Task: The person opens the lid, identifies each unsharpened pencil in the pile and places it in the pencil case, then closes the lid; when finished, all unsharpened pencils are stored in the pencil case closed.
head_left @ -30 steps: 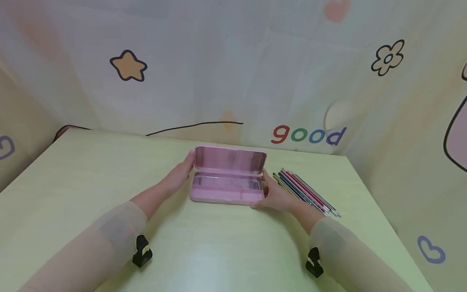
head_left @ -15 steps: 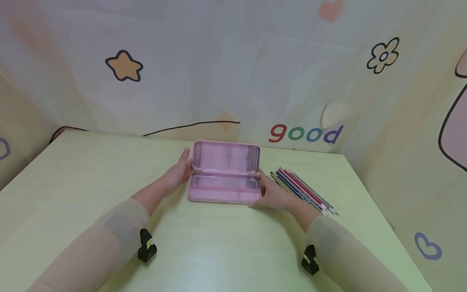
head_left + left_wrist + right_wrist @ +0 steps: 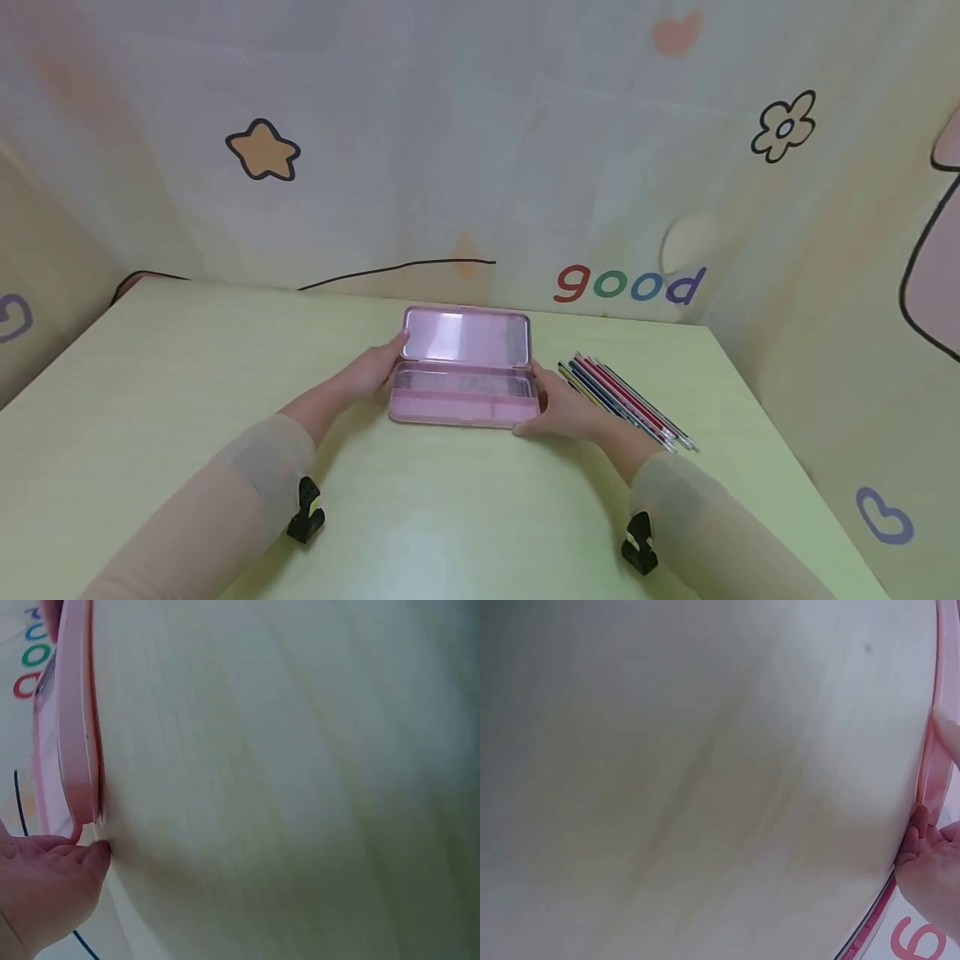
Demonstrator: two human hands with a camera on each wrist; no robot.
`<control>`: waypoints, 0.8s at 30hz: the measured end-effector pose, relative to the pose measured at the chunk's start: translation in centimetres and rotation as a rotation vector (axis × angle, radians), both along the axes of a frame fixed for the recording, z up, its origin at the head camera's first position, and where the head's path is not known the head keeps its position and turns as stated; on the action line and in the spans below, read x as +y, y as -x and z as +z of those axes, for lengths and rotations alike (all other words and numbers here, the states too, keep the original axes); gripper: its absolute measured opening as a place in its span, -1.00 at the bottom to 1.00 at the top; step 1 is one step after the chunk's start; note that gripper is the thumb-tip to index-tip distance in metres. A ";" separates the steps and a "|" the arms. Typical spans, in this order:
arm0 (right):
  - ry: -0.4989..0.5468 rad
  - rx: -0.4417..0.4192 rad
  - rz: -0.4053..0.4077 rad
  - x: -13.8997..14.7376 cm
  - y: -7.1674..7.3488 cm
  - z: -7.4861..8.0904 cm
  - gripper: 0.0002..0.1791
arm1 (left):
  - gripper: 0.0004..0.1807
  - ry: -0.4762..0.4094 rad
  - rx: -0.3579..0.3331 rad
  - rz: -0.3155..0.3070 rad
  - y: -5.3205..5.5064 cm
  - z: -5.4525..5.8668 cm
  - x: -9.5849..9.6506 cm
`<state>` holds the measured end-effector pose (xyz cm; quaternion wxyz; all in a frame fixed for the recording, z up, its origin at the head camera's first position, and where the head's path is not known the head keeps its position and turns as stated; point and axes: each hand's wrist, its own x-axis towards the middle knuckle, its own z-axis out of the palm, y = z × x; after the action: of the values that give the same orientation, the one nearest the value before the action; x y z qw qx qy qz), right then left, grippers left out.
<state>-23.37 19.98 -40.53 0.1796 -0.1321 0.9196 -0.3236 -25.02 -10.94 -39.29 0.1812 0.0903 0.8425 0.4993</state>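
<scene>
A pink pencil case (image 3: 442, 408) lies on the table with its hinged lid (image 3: 480, 342) raised and leaning back. Its inside looks bare, with a small divider toward the right. My left hand (image 3: 367, 372) holds the lid's left edge, thumb on the rim; its other fingers are partly hidden, but the left wrist view shows them bent at the case's back corner. With my right hand (image 3: 566, 410) I grip the right end of the tray, thumb at the front corner and fingers along the side.
Just right of my right hand, a bundle of several pencils (image 3: 626, 402) lies slanted on the pale table (image 3: 450, 508), partly behind the forearm. A printed cloth backdrop (image 3: 465, 167) rises behind the table and along its sides.
The lid has tipped farther back. My left thumb came away from the lid's edge half a second ago and now lies on it again. The right hand stays on the case's end.
</scene>
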 end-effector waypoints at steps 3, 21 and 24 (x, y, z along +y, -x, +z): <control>-0.005 0.008 0.002 -0.1 -0.2 0.0 0.27 | -0.09 0.194 0.081 -0.031 -0.7 -0.1 0.3; 0.018 0.010 0.068 -0.3 -0.4 0.0 0.22 | 0.23 0.867 0.311 -0.213 -4.3 -0.5 0.1; 0.018 0.042 0.081 0.0 -1.0 0.3 0.19 | 0.22 0.819 0.273 -0.214 -4.3 -0.5 0.4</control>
<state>-22.35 20.01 -40.28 0.1719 -0.1778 0.9141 -0.3214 -20.71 -10.52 -39.77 0.1400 0.1629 0.9728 0.0865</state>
